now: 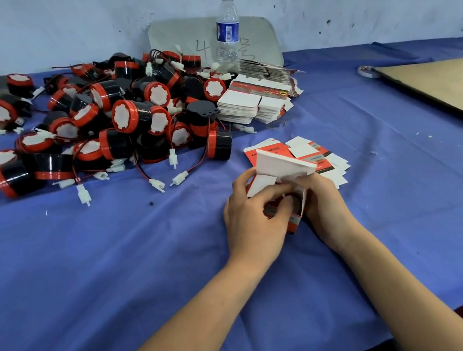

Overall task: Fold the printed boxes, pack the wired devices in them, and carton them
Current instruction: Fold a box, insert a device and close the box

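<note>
Head view: we hold the red and white printed paper box (284, 166) between both hands, over the blue table cloth (117, 271). Our left hand (250, 221) and right hand (325, 205) curl around it, flaps up. The pile of black and red round wired devices (110, 119) lies behind, to the left.

left hand (255, 223): curled, grip on box (282, 166) | right hand (325, 205): curled, same grip
</note>
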`<state>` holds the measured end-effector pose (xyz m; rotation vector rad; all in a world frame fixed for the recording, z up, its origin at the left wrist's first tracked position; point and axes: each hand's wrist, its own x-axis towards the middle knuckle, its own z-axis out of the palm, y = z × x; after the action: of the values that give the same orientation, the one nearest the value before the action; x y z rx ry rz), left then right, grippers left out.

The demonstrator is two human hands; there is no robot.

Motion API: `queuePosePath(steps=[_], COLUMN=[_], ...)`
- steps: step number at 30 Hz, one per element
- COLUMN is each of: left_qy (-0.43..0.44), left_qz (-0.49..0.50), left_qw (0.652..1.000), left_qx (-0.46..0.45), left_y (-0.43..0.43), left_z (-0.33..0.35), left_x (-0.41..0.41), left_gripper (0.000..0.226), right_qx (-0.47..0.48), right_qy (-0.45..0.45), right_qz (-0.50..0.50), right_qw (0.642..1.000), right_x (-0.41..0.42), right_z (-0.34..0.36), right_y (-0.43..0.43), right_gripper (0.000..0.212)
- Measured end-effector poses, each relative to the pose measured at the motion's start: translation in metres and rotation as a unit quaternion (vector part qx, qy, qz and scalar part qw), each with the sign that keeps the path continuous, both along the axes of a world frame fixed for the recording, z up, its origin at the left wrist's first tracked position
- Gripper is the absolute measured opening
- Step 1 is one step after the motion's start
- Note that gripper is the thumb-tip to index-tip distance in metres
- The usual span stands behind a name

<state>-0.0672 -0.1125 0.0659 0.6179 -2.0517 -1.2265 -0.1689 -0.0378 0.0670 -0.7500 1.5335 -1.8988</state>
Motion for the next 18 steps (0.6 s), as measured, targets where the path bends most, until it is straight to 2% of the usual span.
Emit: queuePosePath(steps=[4,7,11,14,18], left_qy=[0.003,-0.002,-0.048,-0.100,-0.141], left_qz=[0.024,0.060,0.058,0.028,-0.008], left_qw=[1.000,0.998,0.994,0.988,0.972], left_qx=[0.016,0.004,-0.081,-0.110,-0.188], left_y=[0.003,0.004,0.001,-0.004,-0.010], left_z=[0.002,0.004,0.009,0.013,0.009], left_x=[-0.002,-0.002,0.000,0.001,0.000], left_gripper=[0.021,0.013,0.003,0.009,0.018], right_qx=[-0.003,0.013,-0.001,0.000,-0.002], right_qy=[-0.013,0.021,0.052,0.072,0.099], right_qz=[0.010,0.017,0.027,0.016,0.014], right_qw=[1.000,1.000,0.998,0.997,0.995], right_x=[0.000,0.000,0.007,0.011,0.010], right_z=[0.001,0.001,0.002,0.001,0.002], right_y=[0.000,-0.001,-0.002,-0.002,-0.001], right_gripper=[0.049,0.044,0.034,0.026,0.027])
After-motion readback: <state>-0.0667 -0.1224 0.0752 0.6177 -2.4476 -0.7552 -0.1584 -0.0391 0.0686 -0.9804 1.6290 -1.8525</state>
